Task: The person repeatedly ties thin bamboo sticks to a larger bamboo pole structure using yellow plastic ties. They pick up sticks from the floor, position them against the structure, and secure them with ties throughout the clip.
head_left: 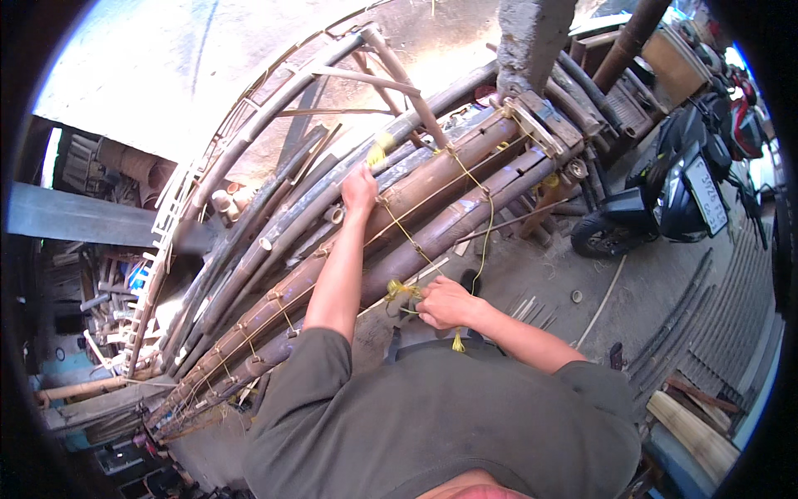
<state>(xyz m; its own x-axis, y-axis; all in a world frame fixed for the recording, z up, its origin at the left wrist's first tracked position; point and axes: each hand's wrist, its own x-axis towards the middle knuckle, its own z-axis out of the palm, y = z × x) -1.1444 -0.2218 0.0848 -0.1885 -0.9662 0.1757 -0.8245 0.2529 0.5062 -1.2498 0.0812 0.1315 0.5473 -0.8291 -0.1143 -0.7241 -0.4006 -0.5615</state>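
Two long brown bamboo poles [416, 253] lie side by side, running diagonally from lower left to upper right before me. Thin yellow cord [406, 231] is wound around them at intervals. My left hand [360, 193] reaches over the poles, closed, with a bunch of yellow cord [378, 151] at its fingertips. Nearer my body, my right hand [449, 302] pinches yellow cord beside a loose yellow bundle [402, 290]. A slack loop of cord [490, 218] hangs from the upper pole down toward the right hand.
Beyond stands a curved bamboo frame [291, 87] among more stacked poles [274, 241]. A concrete post [534, 50] rises near the poles' right end. At right are a parked black motorcycle [665, 200], thin strips on the floor [536, 314] and a corrugated sheet [731, 316].
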